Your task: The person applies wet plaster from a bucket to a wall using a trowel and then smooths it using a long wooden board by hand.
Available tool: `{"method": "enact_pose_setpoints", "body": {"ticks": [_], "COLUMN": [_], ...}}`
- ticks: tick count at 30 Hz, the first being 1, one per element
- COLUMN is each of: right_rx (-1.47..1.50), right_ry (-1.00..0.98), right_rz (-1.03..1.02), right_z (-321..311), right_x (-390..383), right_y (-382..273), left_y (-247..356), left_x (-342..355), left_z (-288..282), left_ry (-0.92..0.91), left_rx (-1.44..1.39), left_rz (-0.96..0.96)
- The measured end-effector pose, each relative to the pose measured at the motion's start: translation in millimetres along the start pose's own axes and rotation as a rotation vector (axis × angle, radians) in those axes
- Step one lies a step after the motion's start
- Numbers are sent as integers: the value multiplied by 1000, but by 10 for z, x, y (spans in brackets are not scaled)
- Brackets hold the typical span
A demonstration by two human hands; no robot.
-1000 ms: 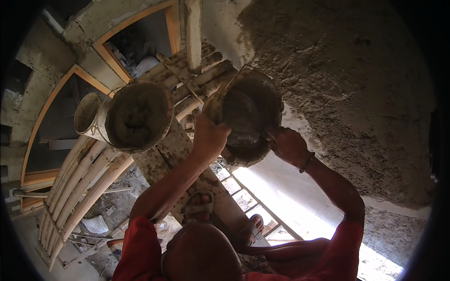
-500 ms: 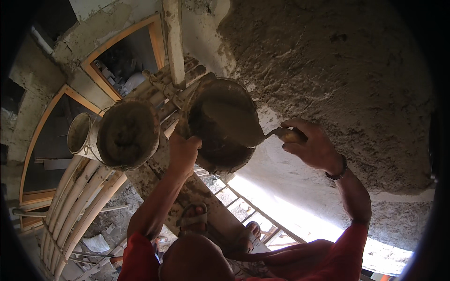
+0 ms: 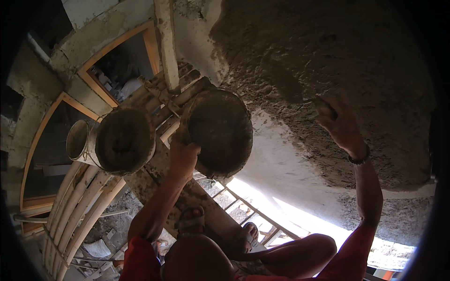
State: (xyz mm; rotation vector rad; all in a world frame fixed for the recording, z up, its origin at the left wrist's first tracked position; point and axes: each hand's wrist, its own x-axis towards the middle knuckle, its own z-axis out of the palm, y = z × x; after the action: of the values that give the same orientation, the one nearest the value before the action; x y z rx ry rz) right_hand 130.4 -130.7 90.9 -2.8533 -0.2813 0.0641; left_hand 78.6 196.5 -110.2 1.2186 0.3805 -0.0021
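My left hand (image 3: 183,158) is closed on the near-left rim of a round, mortar-caked pan (image 3: 247,154), which it holds tilted toward the wall. Dark wet mortar (image 3: 218,126) lies inside the pan. Up at the wall, my right hand (image 3: 341,125) is wrapped round the handle of a trowel (image 3: 324,108). The trowel's blade is hard to make out against the grey-brown mortar. Rough wet mortar coats the upper wall (image 3: 375,61), and a paler band of wall (image 3: 281,150) shows below it.
A mortar-crusted bucket (image 3: 149,140) and a smaller pail (image 3: 78,140) stand at the left. Bamboo poles (image 3: 86,206) run below them, and a wooden post (image 3: 167,42) rises behind. My sandalled feet rest on a plank (image 3: 154,182); bright gaps show beside it.
My right hand has moved the trowel from over the pan up and right onto the wall. The pan has shifted slightly; my left hand keeps its grip.
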Motion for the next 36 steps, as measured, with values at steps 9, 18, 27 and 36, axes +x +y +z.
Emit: {"method": "enact_pose_setpoints", "body": {"ticks": [9, 18, 27, 36], "right_rx": [-414, 167, 87, -6], "right_ry": [-230, -150, -131, 508], "right_rz": [-317, -312, -190, 89], "right_z": [1293, 1011, -518, -1852], "right_x": [-217, -281, -210, 163], "right_y": [-169, -260, -361, 408], "left_y": [305, 338, 554, 495], "left_x": [-86, -66, -164, -238], "left_z": [354, 344, 274, 326], "left_ry": [-116, -149, -83, -85], "left_rx": [125, 33, 28, -56], "left_rz": [53, 2, 6, 72]}}
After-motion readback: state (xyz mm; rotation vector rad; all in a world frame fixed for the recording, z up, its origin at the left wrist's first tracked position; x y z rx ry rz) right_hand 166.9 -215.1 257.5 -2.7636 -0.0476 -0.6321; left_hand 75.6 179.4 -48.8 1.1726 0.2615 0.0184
